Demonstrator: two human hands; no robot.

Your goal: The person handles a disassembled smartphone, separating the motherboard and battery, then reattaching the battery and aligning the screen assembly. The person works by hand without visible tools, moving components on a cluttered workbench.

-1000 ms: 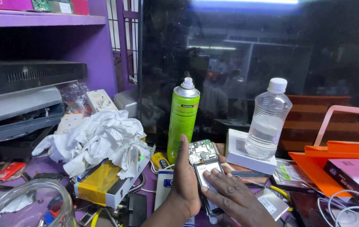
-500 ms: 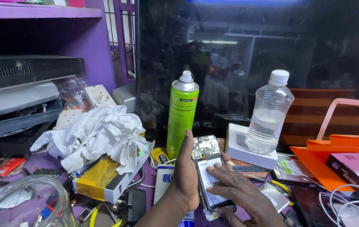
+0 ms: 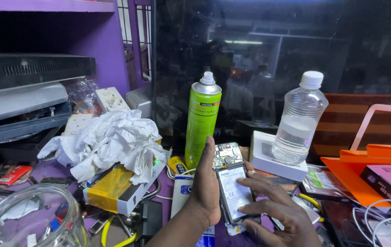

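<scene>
Head view: an opened phone (image 3: 233, 190) is held upright in the grip of the left hand (image 3: 206, 192), clamped along its left edge, long axis running away from the wrist. The right hand (image 3: 275, 210) rests fingertips on its back (fingers spread, not closed). Beyond stand a green spray can (image 3: 202, 121) and clear bottle (image 3: 299, 119); crumpled tissue (image 3: 108, 139) crowds the desk (image 3: 49, 170) leftward.

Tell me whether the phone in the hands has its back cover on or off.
Off. The phone, held by the left hand, shows its bare circuit board at the top and its battery below, which the right hand touches.
</scene>
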